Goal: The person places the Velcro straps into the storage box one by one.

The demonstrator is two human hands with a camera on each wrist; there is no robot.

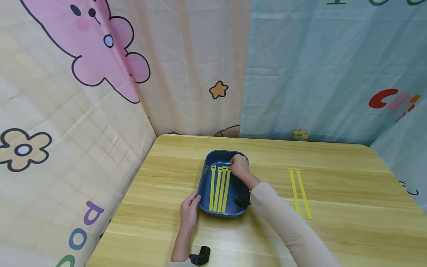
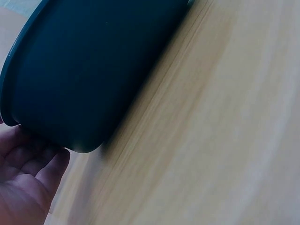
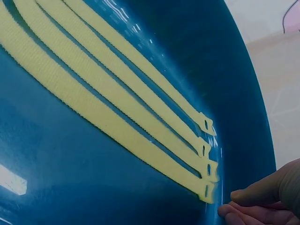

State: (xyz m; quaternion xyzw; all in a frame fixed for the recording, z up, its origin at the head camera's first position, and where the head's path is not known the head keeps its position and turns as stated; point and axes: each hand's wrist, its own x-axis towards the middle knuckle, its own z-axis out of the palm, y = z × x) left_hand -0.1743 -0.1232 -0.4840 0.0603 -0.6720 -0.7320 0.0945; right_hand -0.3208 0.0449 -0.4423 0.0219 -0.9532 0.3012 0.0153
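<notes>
A blue tray (image 1: 204, 198) with raised walls sits on the table, and several yellow slotted hook-and-loop cable ties (image 1: 219, 189) lie side by side lengthwise inside it. My left hand (image 1: 189, 213) grips the tray's near left side, thumb at the rim; in the left wrist view, its bent fingers (image 2: 51, 164) press against the outer wall. My right hand (image 1: 240, 165) is over the tray's far right part. In the right wrist view, its thumb and loosely bent fingers (image 3: 262, 192) hover just past the slotted end of the outermost tie (image 3: 206, 191), with nothing between them.
Two more yellow cable ties (image 1: 299, 193) lie on the wooden table (image 1: 350, 185) right of the tray, beyond my right forearm. Printed curtains (image 1: 193, 74) hang behind the table and along its left side. A black wrist mount (image 1: 201, 256) is on my left wrist.
</notes>
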